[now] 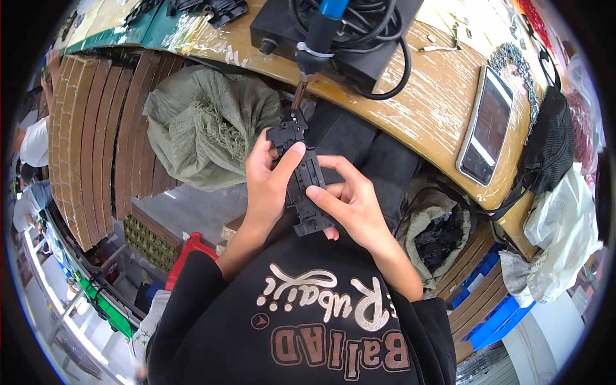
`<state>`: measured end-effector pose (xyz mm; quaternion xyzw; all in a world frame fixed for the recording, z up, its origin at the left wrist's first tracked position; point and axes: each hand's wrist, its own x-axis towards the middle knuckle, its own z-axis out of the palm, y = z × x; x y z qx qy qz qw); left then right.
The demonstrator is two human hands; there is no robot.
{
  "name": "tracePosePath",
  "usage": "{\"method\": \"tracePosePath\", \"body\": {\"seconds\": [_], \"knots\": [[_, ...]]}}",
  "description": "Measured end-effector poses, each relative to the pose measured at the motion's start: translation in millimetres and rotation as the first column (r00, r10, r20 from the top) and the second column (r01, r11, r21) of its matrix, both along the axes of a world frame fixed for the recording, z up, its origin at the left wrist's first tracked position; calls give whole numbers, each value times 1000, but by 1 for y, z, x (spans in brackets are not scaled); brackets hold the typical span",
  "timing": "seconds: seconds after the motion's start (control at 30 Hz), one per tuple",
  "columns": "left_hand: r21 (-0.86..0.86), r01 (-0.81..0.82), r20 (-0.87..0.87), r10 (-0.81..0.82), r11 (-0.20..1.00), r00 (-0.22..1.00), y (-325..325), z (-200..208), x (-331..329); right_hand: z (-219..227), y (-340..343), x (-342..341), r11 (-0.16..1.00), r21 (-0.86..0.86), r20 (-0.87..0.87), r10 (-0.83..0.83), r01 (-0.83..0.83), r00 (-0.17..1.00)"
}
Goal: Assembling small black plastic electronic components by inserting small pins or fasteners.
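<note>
Black, the part (pixel 305 178) sits between our left fingers (pixel 289 162), holding its far end, and our right fingers (pixel 326 200), holding lower down. Just beyond them is the tool (pixel 314 58); contact is unclear. We should keep both grips steady, thumbs clear of its tip.

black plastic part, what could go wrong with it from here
The metal tool tip is close to the upper end of the black plastic part, so a slip might mark it. The left hand grips near that end and could brush the tip. The part is off the table, so a loose grip might drop it.
</note>
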<state>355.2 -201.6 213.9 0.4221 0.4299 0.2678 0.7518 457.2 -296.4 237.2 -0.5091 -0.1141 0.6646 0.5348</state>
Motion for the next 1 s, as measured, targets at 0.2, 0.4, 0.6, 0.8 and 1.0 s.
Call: {"method": "tracePosePath", "body": {"seconds": [0.2,0.4,0.6,0.8,1.0], "knots": [[32,7,14,-7,999,1000,9,4,-3,5,6,-3,1000,-15,36,0,0,999],[50,35,42,-37,998,998,11,2,-3,5,7,-3,1000,-19,55,-8,10,998],[80,51,72,-56,996,996,14,-1,-2,6,8,-2,1000,-21,59,-12,13,998],[114,52,75,-61,992,995,16,-8,-2,-1,9,-3,1000,-26,76,-8,10,997],[97,75,61,-81,992,995,21,-9,-2,-1,14,-2,1000,-15,82,-24,25,996]]}}
